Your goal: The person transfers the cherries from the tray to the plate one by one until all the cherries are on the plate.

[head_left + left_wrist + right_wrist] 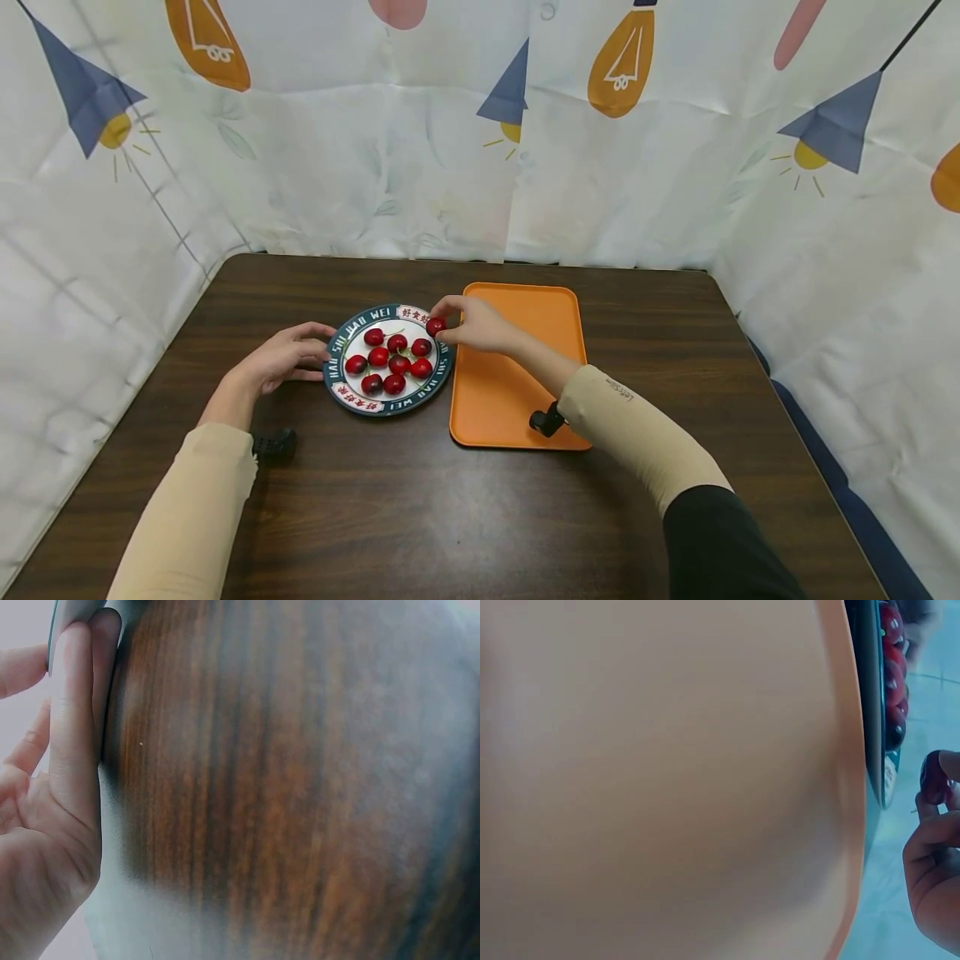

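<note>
A round plate (340,346) with a dark green lettered rim holds several red cherries (378,357). My left hand (288,357) holds the plate's left rim, its thumb low at the edge and a fingertip at the upper side (64,787). Over the plate's upper right rim, my right hand (480,325) pinches one cherry (437,326) between thumb and fingers. That same cherry (933,778) shows at the right of the right wrist view, beside the plate's edge (889,784).
An orange rectangular tray (487,408) lies just right of the plate, under my right forearm. Both stand on a dark wood-grain table (420,517). A patterned white curtain (390,167) hangs behind and along the sides. Each wrist wears a small black camera (546,420).
</note>
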A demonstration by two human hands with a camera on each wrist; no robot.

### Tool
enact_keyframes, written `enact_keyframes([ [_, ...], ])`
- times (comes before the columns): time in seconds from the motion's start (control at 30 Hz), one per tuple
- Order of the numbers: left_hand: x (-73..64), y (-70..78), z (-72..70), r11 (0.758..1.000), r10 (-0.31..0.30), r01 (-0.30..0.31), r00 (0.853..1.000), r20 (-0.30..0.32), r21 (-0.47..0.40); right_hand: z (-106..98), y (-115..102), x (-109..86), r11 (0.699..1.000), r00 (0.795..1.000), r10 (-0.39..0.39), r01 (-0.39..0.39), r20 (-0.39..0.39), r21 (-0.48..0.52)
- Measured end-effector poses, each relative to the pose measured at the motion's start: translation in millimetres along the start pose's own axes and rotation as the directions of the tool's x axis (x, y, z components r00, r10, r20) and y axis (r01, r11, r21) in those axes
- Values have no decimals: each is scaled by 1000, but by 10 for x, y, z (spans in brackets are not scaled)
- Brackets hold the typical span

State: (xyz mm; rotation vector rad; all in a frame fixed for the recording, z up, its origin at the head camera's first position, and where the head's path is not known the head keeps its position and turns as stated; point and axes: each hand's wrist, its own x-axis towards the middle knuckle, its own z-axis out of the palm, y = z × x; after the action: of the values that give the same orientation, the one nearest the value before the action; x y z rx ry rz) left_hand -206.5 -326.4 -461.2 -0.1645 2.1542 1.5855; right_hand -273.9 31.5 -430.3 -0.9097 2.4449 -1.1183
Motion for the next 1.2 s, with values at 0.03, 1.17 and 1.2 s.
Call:
enact_keyframes([
  [0.03, 0, 0, 1, 1000, 0, 0, 1000, 0, 0, 13, -7, 17, 1000, 1000, 0, 0, -2, -5],
  [1.17, 2, -21, 2, 1000, 20, -20, 1000, 1, -17, 257, -110, 247, 1000, 1000, 26, -26, 14, -5],
  [1.2, 7, -26, 2, 1000, 22, -22, 1000, 3, -21, 251, -104, 241, 1000, 1000, 19, -19, 11, -3],
])
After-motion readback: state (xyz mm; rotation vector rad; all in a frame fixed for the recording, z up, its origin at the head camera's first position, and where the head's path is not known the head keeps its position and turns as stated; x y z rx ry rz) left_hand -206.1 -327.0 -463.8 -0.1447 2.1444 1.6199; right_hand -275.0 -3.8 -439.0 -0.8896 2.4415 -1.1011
